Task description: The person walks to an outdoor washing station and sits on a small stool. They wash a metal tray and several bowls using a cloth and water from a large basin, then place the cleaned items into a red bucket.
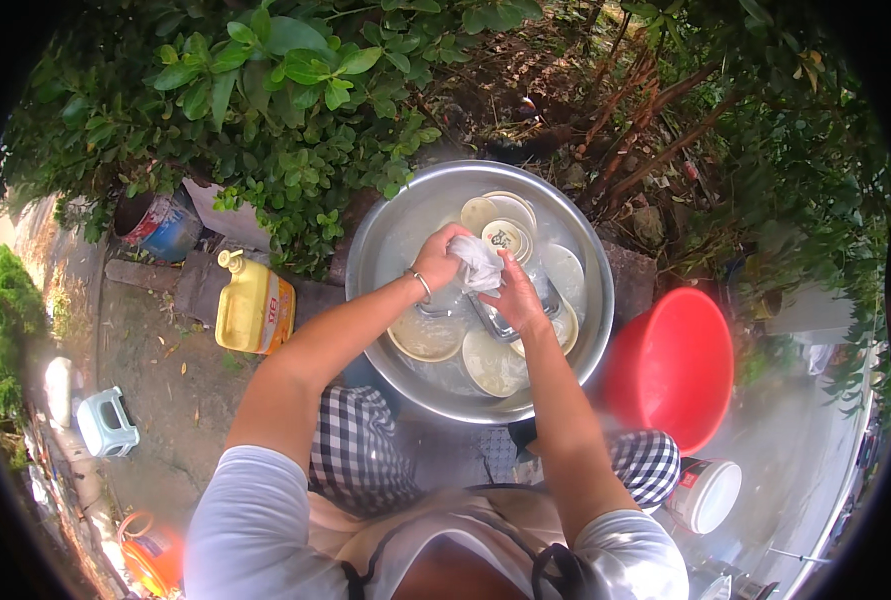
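Note:
Over a large round metal basin [370, 247], my left hand [438, 262] grips a bunched white cloth [477, 262]. My right hand [522, 298] is at the cloth's right side, its thumb and fingers set around that edge. Beneath them, cloudy water covers several pale plates. One small round dish [504, 237] with a dark printed mark lies in the upper part, stacked on others. A rectangular metal tray [495, 321] sits partly hidden under my right hand. Larger plates [496, 366] rest along the basin's near side.
A red plastic tub [689, 367] leans close on the right, with a white bucket [708, 495] behind it. To the left are a yellow jug [243, 307], a light blue stool [106, 421] and a painted bucket [161, 225]. Leafy bushes [288, 135] overhang the far side.

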Action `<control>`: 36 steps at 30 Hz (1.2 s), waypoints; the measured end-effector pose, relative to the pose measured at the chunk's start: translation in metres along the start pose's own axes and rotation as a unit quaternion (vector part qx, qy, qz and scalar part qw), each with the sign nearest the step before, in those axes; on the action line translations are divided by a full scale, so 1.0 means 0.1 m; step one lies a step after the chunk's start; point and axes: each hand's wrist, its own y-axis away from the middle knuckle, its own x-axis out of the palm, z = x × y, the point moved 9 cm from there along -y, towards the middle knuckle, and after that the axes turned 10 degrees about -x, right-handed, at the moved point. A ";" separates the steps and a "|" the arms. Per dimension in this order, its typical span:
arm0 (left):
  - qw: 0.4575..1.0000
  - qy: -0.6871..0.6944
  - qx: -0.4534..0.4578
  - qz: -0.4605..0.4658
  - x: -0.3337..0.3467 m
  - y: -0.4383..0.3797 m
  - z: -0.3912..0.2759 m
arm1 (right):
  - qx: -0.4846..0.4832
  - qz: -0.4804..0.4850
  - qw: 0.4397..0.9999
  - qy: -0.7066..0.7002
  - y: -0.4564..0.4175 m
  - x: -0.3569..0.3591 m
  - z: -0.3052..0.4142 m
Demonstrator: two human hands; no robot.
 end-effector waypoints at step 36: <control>0.868 -0.371 0.031 -0.328 -2.88 1.37 -0.52 | 0.028 0.050 0.984 -0.169 -0.64 1.80 -0.65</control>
